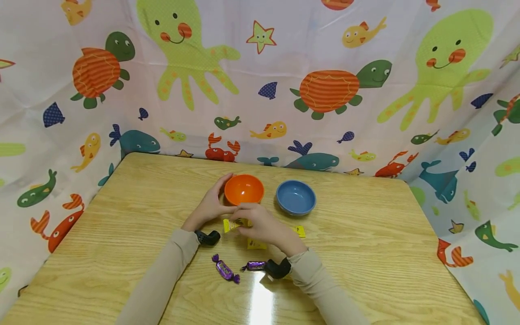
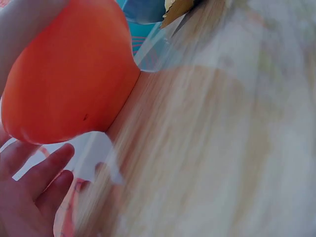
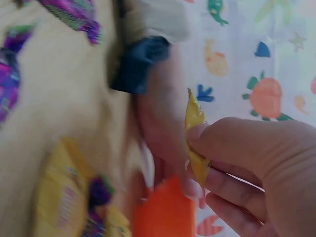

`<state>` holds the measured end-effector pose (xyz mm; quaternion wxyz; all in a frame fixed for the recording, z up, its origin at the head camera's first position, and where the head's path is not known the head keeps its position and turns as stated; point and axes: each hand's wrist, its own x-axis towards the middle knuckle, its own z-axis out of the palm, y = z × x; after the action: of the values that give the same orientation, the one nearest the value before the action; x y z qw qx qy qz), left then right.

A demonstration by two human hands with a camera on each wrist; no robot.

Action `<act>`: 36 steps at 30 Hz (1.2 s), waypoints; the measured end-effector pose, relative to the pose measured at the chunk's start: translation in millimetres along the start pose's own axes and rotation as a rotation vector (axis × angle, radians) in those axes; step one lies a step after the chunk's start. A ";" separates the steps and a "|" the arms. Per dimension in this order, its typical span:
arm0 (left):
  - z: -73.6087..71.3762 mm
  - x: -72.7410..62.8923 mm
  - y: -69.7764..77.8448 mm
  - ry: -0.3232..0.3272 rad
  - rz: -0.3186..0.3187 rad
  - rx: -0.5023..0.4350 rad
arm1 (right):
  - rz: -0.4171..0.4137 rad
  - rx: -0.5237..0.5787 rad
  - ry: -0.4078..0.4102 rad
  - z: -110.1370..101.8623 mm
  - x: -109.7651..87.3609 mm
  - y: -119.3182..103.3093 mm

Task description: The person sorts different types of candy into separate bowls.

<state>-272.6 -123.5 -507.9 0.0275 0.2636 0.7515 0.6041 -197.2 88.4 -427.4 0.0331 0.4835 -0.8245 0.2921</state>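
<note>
My left hand (image 1: 208, 208) holds the orange bowl (image 1: 243, 190) by its left side, thumb and fingers spread about its wall; the left wrist view shows this bowl (image 2: 74, 74) close up, standing on the table. In front of it, my right hand (image 1: 264, 224) pinches a yellow-wrapped candy (image 3: 196, 148) between thumb and fingers. Its yellow wrapper (image 1: 229, 225) shows in the head view just below the orange bowl's near rim. Under and beside the right hand lie more yellow candies, one nearer me (image 1: 257, 244) and one to the right (image 1: 299, 231).
To the right of the orange bowl stands a blue bowl (image 1: 295, 198). Two purple-wrapped candies, one at the left (image 1: 225, 269) and one by the right wrist (image 1: 255, 266), lie nearer me on the wooden table (image 1: 365, 239). A printed curtain (image 1: 252, 104) hangs behind.
</note>
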 end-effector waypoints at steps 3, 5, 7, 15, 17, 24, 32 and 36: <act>0.7 0.8 -0.8 0.005 0.015 0.008 | 0.006 0.038 0.046 -11.2 -1.0 2.0; 1.1 0.9 -0.9 0.006 0.019 0.024 | 0.018 0.055 0.072 -19.1 -0.9 3.2; 1.3 0.7 -1.1 0.006 0.019 0.044 | 0.025 0.071 0.095 -26.5 0.4 5.2; 1.8 -0.8 1.9 0.016 -0.060 0.058 | 0.128 0.072 0.143 -44.5 18.3 23.5; 1.9 -0.3 2.2 0.022 -0.070 0.054 | 0.171 0.065 0.149 -44.2 23.4 29.7; 3.8 0.2 2.0 0.036 -0.067 0.066 | 0.287 0.006 0.165 -21.4 37.0 58.8; 5.4 -6.1 35.3 0.027 -0.082 0.071 | 0.395 -0.162 0.040 1.3 49.8 72.4; 4.1 -7.6 41.7 0.029 -0.074 0.059 | 0.434 -0.170 -0.001 2.4 55.8 70.6</act>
<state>-249.4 -117.7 -472.6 0.0311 0.2275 0.7786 0.5839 -283.9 69.3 -442.4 0.0098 0.2903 -0.9309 0.2216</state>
